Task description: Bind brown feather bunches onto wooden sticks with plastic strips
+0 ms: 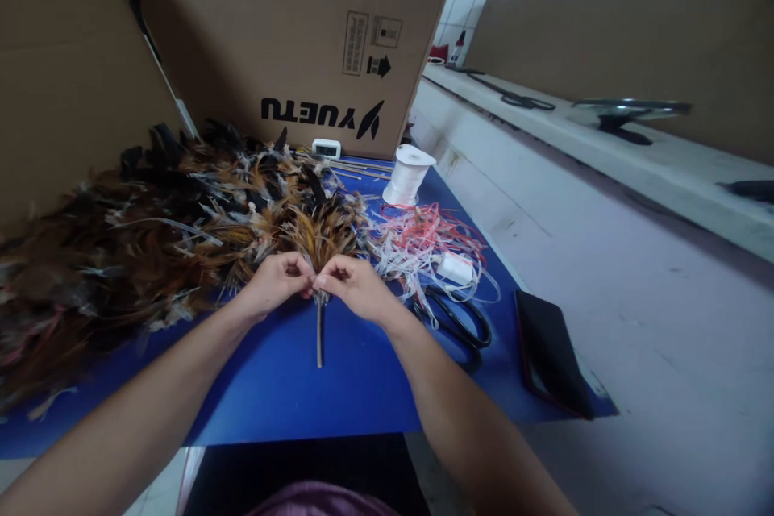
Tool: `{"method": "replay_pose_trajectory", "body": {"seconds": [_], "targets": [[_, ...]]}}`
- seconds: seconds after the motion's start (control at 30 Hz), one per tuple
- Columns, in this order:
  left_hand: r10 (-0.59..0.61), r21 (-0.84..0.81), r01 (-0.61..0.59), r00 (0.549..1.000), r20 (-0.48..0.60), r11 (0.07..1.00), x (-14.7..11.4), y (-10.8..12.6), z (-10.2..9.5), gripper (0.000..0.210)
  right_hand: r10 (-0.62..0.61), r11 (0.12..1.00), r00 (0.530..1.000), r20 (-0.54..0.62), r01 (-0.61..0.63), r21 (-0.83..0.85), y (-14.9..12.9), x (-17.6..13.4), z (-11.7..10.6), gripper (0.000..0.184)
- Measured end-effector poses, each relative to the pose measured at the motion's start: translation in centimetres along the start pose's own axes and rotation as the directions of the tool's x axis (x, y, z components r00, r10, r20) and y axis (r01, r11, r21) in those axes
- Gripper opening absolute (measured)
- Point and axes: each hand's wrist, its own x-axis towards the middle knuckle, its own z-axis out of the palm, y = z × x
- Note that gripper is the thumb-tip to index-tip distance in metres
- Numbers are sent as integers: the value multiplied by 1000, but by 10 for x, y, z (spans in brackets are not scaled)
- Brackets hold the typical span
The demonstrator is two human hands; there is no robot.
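Over the middle of the blue worktop (254,403), held a feather bundle (320,234) with its brown plumes fanned away from the body and its thin stick (319,339) pointing back toward the near edge. Grasped the bundle at its neck with left grip (275,280) and right grip (356,284), pinching thumb to forefinger on both sides with fingertips almost meeting; could not tell of any strip between them. Had a large heap of brown and black feathers (163,250) to the left. Saw on the right a tangle of red and white strips (423,234), with a small white block (456,268) at its side and black looped handles (468,326) just nearer. Found a white spool (406,177) standing beyond the tangle, with a small white device (326,148) farther left before a cardboard box (290,32). Noticed also a flat dark case (553,351) near the right edge.
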Motion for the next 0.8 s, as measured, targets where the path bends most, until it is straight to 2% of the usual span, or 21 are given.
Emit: {"method": "replay_pose_trajectory", "body": {"seconds": [0.1,0.2,0.3,0.43,0.53,0.63,0.7,0.8], "targets": [[15,75,-15,1000,8,997,0,0,0,19,-35,994,998,-53,40,99,2,3,1,18],[92,235,-92,996,10,968,0,-1,-2,16,-53,990,991,-122,68,127,8,7,4,11],[205,416,-202,978,38,886,0,-1,-4,14,-51,997,986,-158,60,54,13,8,7,8],[348,561,-344,932,105,753,0,-1,-8,6,-45,999,986,-163,43,-16,14,8,8,11],[482,634,-474,858,176,612,1,-3,-8,5,-26,1000,985,-170,27,1,16,9,8,13],[610,652,-623,735,297,433,3,-4,-9,7,-20,999,983,-183,25,27,22,13,8,9],[658,648,-690,656,371,322,5,-5,-9,8,-23,999,982,-188,29,34,27,16,8,8],[685,636,-744,573,450,204,7,-8,-10,9,-16,999,981,-195,24,43,32,17,8,11]]}}
